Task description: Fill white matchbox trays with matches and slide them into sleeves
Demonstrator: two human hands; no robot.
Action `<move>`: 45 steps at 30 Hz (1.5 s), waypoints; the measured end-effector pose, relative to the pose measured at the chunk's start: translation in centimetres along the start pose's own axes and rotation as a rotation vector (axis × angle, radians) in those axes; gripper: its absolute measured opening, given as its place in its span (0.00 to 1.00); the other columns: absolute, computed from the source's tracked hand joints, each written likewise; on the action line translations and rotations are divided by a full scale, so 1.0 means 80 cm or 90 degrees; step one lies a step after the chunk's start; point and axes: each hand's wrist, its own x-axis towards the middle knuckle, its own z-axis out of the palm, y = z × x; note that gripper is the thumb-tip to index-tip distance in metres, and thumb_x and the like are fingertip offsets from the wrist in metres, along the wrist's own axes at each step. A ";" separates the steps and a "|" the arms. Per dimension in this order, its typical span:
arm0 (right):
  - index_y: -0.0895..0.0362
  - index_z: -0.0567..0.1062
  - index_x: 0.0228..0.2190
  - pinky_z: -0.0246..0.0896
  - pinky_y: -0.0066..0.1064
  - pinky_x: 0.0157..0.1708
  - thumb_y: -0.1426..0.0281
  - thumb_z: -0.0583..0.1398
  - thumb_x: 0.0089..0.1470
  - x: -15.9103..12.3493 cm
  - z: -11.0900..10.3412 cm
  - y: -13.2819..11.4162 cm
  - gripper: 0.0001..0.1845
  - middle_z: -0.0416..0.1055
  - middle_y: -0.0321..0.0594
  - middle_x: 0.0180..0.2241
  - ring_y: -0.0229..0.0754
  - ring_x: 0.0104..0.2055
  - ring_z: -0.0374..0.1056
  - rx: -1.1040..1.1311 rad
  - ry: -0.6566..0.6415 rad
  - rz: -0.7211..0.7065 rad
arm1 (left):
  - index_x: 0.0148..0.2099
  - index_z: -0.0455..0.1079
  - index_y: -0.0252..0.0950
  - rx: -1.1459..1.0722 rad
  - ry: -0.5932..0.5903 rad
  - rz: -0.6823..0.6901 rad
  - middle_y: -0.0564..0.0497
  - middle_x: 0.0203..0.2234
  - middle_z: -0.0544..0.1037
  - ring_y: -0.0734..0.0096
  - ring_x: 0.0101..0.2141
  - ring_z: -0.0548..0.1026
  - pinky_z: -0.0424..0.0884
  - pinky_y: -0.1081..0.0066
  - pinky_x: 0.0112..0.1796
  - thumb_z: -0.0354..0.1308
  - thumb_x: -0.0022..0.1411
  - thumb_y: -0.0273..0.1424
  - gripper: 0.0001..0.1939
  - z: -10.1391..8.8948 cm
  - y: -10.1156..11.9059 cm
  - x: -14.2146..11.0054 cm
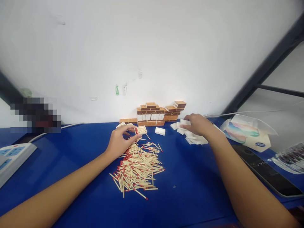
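Observation:
My left hand grips a white matchbox tray filled with red-tipped matches, thumb on the near side and fingers on the far side. Below it spreads a big loose heap of matches on the blue table. My right hand reaches into a pile of white matchbox trays at the right, its fingers closed on a white tray. A single white tray lies between the two hands. Part of another white tray shows behind my left hand.
Brown matchboxes are stacked against the wall. At the right are a tissue pack, a phone and a clear plastic-wrapped bundle. A power strip sits at the left, with a white cable behind it.

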 end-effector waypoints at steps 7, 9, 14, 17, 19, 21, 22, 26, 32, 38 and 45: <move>0.56 0.76 0.53 0.67 0.46 0.47 0.62 0.65 0.59 -0.001 -0.017 -0.033 0.22 0.78 0.52 0.49 0.57 0.50 0.73 0.160 0.178 -0.152 | 0.50 0.78 0.38 -0.010 0.008 0.024 0.48 0.37 0.84 0.66 0.34 0.82 0.81 0.68 0.34 0.72 0.59 0.40 0.18 0.001 0.001 -0.001; 0.54 0.76 0.53 0.69 0.46 0.44 0.61 0.65 0.59 -0.009 -0.023 -0.058 0.22 0.78 0.49 0.50 0.56 0.47 0.75 0.263 0.208 -0.200 | 0.50 0.78 0.38 -0.022 0.006 0.028 0.48 0.37 0.84 0.66 0.35 0.82 0.81 0.69 0.35 0.73 0.59 0.39 0.19 0.002 0.003 -0.002; 0.53 0.75 0.54 0.71 0.42 0.40 0.65 0.67 0.59 -0.036 -0.024 -0.129 0.22 0.80 0.45 0.46 0.48 0.39 0.76 0.351 0.116 -0.335 | 0.51 0.79 0.39 -0.057 -0.015 0.024 0.46 0.43 0.84 0.64 0.40 0.82 0.81 0.68 0.37 0.73 0.58 0.38 0.19 0.003 0.004 -0.005; 0.51 0.75 0.53 0.71 0.40 0.41 0.69 0.67 0.59 -0.045 -0.020 -0.149 0.20 0.79 0.43 0.46 0.46 0.40 0.75 0.375 0.093 -0.388 | 0.52 0.78 0.39 -0.051 -0.031 0.036 0.46 0.43 0.84 0.64 0.40 0.83 0.82 0.67 0.38 0.73 0.59 0.37 0.20 0.003 0.004 -0.006; 0.51 0.75 0.52 0.70 0.40 0.41 0.70 0.67 0.60 -0.047 -0.019 -0.152 0.19 0.78 0.43 0.44 0.45 0.39 0.74 0.383 0.095 -0.405 | 0.52 0.78 0.39 -0.052 -0.032 0.038 0.47 0.43 0.84 0.64 0.40 0.83 0.82 0.67 0.38 0.74 0.58 0.37 0.20 0.002 0.004 -0.006; 0.52 0.76 0.53 0.70 0.39 0.40 0.70 0.66 0.61 -0.047 -0.017 -0.151 0.18 0.77 0.43 0.41 0.44 0.38 0.73 0.389 0.096 -0.413 | 0.51 0.79 0.40 -0.054 -0.031 0.032 0.47 0.43 0.85 0.63 0.40 0.83 0.82 0.67 0.38 0.74 0.58 0.36 0.19 0.002 0.004 -0.005; 0.52 0.76 0.53 0.70 0.39 0.40 0.69 0.65 0.62 -0.046 -0.017 -0.150 0.18 0.77 0.44 0.41 0.44 0.37 0.72 0.390 0.099 -0.414 | 0.51 0.79 0.40 -0.055 -0.031 0.028 0.47 0.43 0.85 0.63 0.40 0.83 0.82 0.67 0.38 0.74 0.58 0.36 0.19 0.002 0.004 -0.005; 0.53 0.76 0.53 0.71 0.43 0.41 0.68 0.65 0.61 -0.043 -0.017 -0.144 0.18 0.76 0.47 0.46 0.48 0.41 0.73 0.350 0.133 -0.390 | 0.51 0.79 0.40 -0.069 -0.021 0.007 0.47 0.44 0.84 0.63 0.40 0.83 0.82 0.68 0.38 0.73 0.59 0.36 0.19 0.002 0.005 -0.004; 0.53 0.77 0.53 0.72 0.46 0.44 0.68 0.65 0.62 -0.046 -0.019 -0.146 0.17 0.77 0.48 0.46 0.53 0.46 0.74 0.322 0.123 -0.394 | 0.51 0.79 0.39 -0.086 -0.039 -0.014 0.47 0.43 0.85 0.64 0.39 0.83 0.82 0.69 0.38 0.73 0.58 0.36 0.19 0.002 0.010 -0.003; 0.51 0.75 0.55 0.71 0.48 0.47 0.67 0.65 0.62 -0.047 -0.021 -0.146 0.19 0.77 0.47 0.50 0.54 0.51 0.74 0.318 0.140 -0.378 | 0.52 0.79 0.39 -0.084 -0.024 -0.023 0.47 0.44 0.84 0.64 0.39 0.83 0.82 0.70 0.36 0.73 0.58 0.38 0.20 0.002 0.006 -0.003; 0.55 0.76 0.55 0.69 0.46 0.51 0.63 0.64 0.62 -0.027 -0.015 -0.111 0.22 0.77 0.51 0.52 0.57 0.53 0.73 0.177 0.076 -0.262 | 0.52 0.78 0.40 -0.046 0.000 -0.033 0.47 0.43 0.85 0.64 0.39 0.83 0.82 0.70 0.36 0.72 0.59 0.39 0.20 0.003 0.001 -0.003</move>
